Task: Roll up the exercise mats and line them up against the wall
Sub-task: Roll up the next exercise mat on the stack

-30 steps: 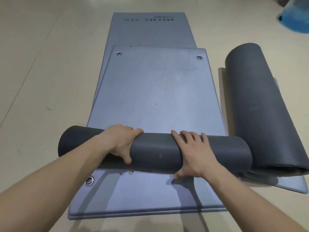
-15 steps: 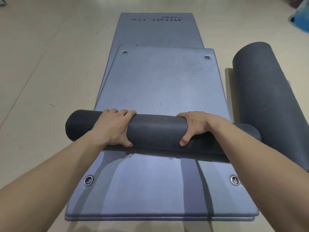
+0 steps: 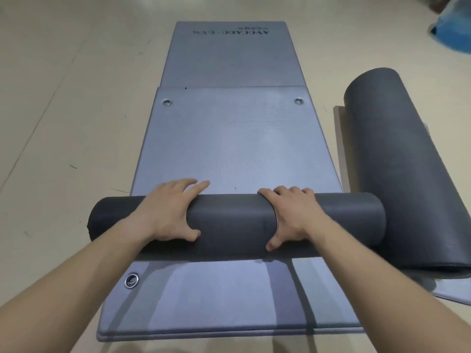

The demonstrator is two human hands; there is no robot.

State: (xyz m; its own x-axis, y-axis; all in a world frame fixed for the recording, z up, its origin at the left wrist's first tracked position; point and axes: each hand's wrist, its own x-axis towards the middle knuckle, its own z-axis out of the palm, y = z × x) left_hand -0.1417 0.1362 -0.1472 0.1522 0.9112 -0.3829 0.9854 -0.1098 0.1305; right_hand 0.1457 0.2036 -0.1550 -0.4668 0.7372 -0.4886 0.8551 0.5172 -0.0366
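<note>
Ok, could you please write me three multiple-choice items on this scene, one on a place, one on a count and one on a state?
1. Where does the thicker roll lie?
A) to the right of the flat mats
B) to their left
C) on their printed far end

2. How many metal eyelets show on the flat mats?
A) one
B) three
C) six

3. What is on the thinner roll?
A) one hand only
B) no hand
C) both hands

Answers:
1 A: it lies lengthwise beside their right edge.
2 B: two sit at the top mat's far end, and one sits near the left forearm.
3 C: the left hand and the right hand both wrap over it, thumbs on its near side.
</note>
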